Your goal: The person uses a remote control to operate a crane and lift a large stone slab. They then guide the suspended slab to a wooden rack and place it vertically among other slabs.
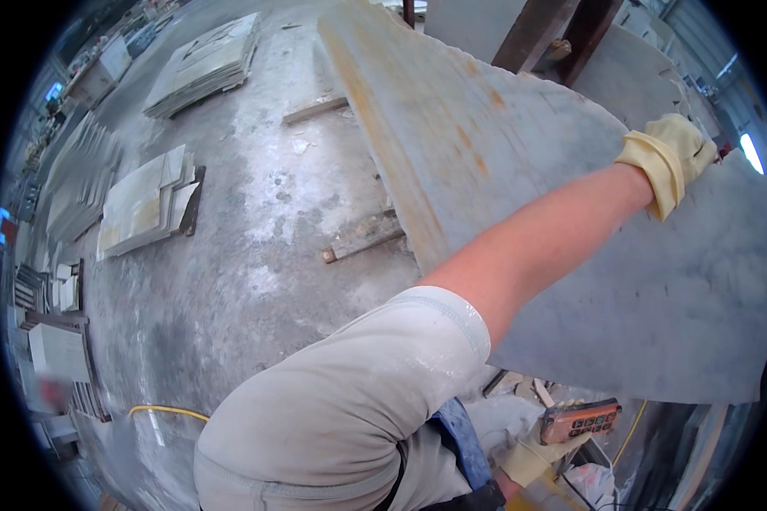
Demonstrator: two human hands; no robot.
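My left arm reaches across a large grey stone slab [554, 247] with rusty-orange streaks along its left side. At the slab's upper right edge, my left hand [677, 157], in a pale yellow glove, has its fingers curled closed. A small red piece [724, 151] shows beside those fingers; what they hold is mostly hidden. Low in the view, my right hand [533, 456], gloved the same way, grips an orange remote control [581, 421] with dark buttons. It is held just below the slab's lower edge.
Stacks of stone slabs [204, 64] and cut pieces [149, 200] stand on the dusty floor at left. Wooden beams [362, 238] lie beside the large slab. Brown metal posts [562, 38] rise behind it. A yellow hose [169, 410] and stone scraps [520, 387] lie lower down.
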